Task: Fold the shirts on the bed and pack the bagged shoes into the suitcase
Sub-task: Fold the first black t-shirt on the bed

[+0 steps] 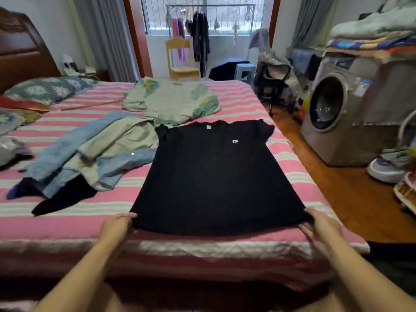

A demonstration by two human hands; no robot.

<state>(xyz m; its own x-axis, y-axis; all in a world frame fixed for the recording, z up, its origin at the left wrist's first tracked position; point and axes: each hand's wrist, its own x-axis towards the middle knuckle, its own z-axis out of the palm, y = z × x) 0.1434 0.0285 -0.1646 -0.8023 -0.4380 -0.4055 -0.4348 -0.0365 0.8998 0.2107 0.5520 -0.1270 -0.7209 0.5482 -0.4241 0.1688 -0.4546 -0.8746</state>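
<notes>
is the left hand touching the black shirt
Touching. In the head view the left hand pinches the black shirt at its near left hem corner, with the cloth running under the fingertips and no gap.

Bare striped bedspread (67, 224) near left, crumpled denim shirt (94, 152) heaped beyond

matt black cloth shirt (213, 176), glossy wood floor (351, 199)
</notes>
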